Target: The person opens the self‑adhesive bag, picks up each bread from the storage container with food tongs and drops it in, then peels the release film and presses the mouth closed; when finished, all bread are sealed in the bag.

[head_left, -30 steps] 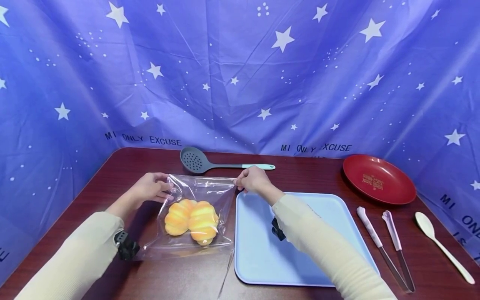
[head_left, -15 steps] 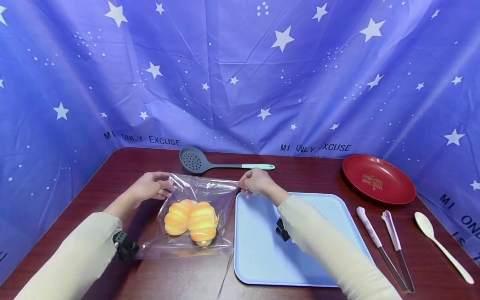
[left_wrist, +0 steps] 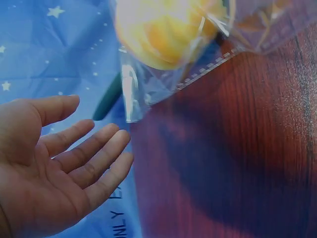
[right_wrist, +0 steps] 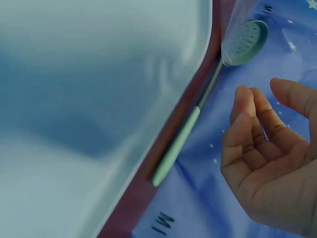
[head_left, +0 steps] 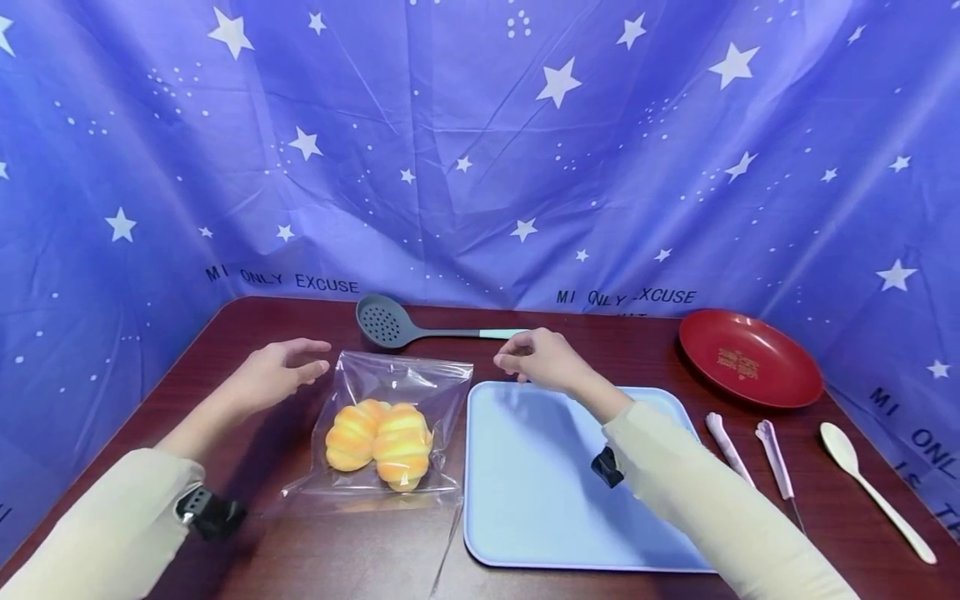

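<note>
Two orange-and-yellow bread rolls (head_left: 402, 446) lie inside a clear plastic bag (head_left: 450, 400) on the table, left of the blue tray (head_left: 585, 483). My left hand (head_left: 277, 375) is just left of the bag's top corner, fingers spread and apart from it. In the left wrist view that hand (left_wrist: 74, 168) holds nothing, with a bag corner beyond its fingertips. Above the tray's far left edge hovers my right hand (head_left: 543, 360), fingers loosely bent. The right wrist view shows this hand (right_wrist: 272, 163) with a gap between thumb and fingers.
A grey slotted skimmer (head_left: 386, 321) with a pale green handle lies behind the bag. To the right of the tray are a red plate (head_left: 750, 358), tongs (head_left: 776, 462) with pale handles and a cream spoon (head_left: 840, 446). A blue star-print curtain (head_left: 480, 150) surrounds the dark table.
Both hands have let go of the bag's top corners. My left hand has drawn away to the left, my right hand to the right. The bag stays with the rolls inside.
</note>
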`<state>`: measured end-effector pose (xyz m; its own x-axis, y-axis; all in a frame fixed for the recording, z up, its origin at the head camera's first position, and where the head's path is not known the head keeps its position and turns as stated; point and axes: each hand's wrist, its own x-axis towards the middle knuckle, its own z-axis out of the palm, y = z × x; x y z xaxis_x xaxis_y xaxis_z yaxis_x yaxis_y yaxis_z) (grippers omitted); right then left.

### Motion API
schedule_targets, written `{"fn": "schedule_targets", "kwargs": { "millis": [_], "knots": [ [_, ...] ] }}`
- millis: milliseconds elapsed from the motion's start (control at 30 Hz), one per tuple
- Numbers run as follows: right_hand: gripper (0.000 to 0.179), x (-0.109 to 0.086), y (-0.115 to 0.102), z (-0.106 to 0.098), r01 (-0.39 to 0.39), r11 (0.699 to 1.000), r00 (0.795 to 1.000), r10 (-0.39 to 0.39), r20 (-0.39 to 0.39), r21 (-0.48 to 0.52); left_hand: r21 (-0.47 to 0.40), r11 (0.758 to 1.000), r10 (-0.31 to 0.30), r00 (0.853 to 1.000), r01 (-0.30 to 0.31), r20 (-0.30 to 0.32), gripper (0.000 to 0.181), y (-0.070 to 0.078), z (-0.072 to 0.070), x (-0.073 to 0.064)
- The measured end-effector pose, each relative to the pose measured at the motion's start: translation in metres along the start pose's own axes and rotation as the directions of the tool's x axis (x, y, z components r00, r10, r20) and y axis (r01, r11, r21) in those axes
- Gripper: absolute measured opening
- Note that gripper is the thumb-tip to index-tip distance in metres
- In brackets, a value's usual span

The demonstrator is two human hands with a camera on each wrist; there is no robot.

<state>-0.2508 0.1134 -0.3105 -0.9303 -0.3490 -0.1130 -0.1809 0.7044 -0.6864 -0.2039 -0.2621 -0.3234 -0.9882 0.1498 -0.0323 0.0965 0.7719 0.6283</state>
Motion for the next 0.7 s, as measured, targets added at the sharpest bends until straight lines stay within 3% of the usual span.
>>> {"fn": "schedule_targets", "kwargs": {
  "millis": [133, 300, 467, 700],
  "knots": [
    [0.018, -0.011, 0.005, -0.012, 0.092, 0.993, 0.994, -0.096, -0.049, -0.077, 0.161, 0.983, 0.103, 0.992, -0.089, -0.078, 0.04, 0.001, -0.005, -0.005],
    [0.015, -0.028, 0.01, -0.026, 0.176, 0.969, 0.973, -0.199, -0.122, -0.175, 0.264, 0.95, 0.212, 0.966, -0.168, -0.148, 0.035, 0.003, -0.01, -0.012],
    [0.023, -0.049, 0.016, -0.042, 0.189, 0.945, 0.948, -0.247, -0.202, -0.267, 0.326, 0.929, 0.248, 0.949, -0.175, -0.197, 0.037, 0.005, -0.016, -0.021],
    [0.033, -0.078, 0.026, -0.066, 0.161, 0.924, 0.918, -0.27, -0.292, -0.347, 0.371, 0.917, 0.265, 0.919, -0.146, -0.293, 0.037, 0.001, -0.018, -0.033]
  ]
}}
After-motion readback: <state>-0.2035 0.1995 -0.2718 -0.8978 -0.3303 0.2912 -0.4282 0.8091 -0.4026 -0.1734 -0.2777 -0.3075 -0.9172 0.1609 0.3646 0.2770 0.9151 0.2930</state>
